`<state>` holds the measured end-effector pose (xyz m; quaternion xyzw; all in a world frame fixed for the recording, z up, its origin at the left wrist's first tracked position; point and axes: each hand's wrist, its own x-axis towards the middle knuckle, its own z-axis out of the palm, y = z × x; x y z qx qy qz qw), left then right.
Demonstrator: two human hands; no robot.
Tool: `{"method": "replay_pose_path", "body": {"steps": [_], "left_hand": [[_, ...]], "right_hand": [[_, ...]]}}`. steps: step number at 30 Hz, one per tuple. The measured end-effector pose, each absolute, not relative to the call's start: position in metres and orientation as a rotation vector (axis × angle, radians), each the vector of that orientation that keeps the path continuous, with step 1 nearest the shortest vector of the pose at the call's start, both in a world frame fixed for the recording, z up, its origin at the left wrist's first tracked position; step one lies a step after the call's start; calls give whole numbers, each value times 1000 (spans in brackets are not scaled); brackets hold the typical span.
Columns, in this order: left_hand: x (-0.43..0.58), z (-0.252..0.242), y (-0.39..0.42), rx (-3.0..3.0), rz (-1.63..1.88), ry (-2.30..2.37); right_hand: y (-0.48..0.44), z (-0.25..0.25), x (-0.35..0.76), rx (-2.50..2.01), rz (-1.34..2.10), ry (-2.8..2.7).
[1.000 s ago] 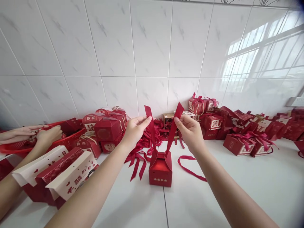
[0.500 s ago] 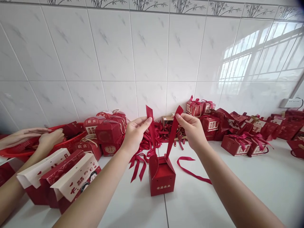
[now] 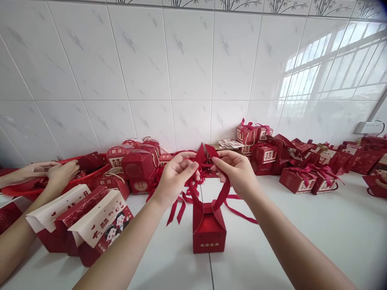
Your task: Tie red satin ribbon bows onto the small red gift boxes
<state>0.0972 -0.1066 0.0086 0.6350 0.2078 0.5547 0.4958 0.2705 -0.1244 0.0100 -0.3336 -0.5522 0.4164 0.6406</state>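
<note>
A small red gift box (image 3: 209, 233) with gold lettering stands on the white counter (image 3: 317, 241) in front of me. A red ribbon (image 3: 222, 195) rises from its top in two strands. My left hand (image 3: 174, 175) pinches the left strand and my right hand (image 3: 236, 171) pinches the right strand. Both hands meet above the box, and the ribbon ends cross between the fingertips. A loose red ribbon (image 3: 242, 213) lies on the counter just right of the box.
Another person's hands (image 3: 57, 173) reach into a red basket (image 3: 90, 171) at far left. Flat red and white boxes (image 3: 81, 225) lie at lower left. Several finished red boxes (image 3: 136, 165) and ribboned boxes (image 3: 305, 177) line the tiled wall. Loose ribbons (image 3: 177, 205) pile behind the box.
My hands came together from apart, bringing the two upright ribbon ends to cross above the box. The strands now bow outward instead of standing straight.
</note>
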Motion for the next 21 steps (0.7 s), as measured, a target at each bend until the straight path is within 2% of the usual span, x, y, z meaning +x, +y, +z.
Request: {"method": "replay_pose_path", "body": {"steps": [8,11,13,18,21], "left_hand": [[108,4,-120,1686,1188,674],[104,-2,-121,1669,1053,636],[100,-5,-121,1601,1013,616],[94,-5,-121,1364,1110,620],[93,-4,-121,1282,1139,588]], "right_hand": [[-144,-9,276,-619,1130,-1592],[-144,-14,282,-627,1089,-1687],[-144,-16,285,-624,935,-1816],[-145,-21,288,-590,111,-2097],[-145,-26,289,-622,-199,-2083]]}}
